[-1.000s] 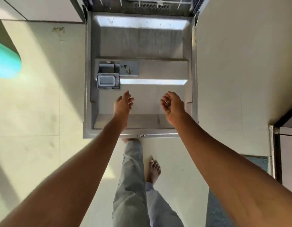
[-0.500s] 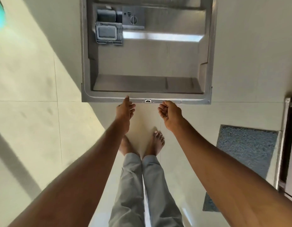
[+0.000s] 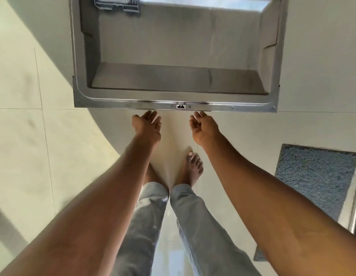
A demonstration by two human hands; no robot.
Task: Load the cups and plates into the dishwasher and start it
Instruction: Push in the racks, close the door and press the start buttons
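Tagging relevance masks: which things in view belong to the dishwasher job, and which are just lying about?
Job: dishwasher door, folded down; its latch; detergent dispenser; left hand and right hand, both at the door's front edge.
Just there: grey mat; floor tiles.

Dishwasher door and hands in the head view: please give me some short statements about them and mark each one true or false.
1. The grey steel dishwasher door is open, inner side up. True.
2. The left hand and the right hand reach its near edge, one on each side of the small latch. True.
3. The left hand holds a white plate. False: it holds nothing.
4. The blue-grey floor mat lies on the person's left. False: it lies on the right.
5. The person wears shoes. False: the visible foot is bare.
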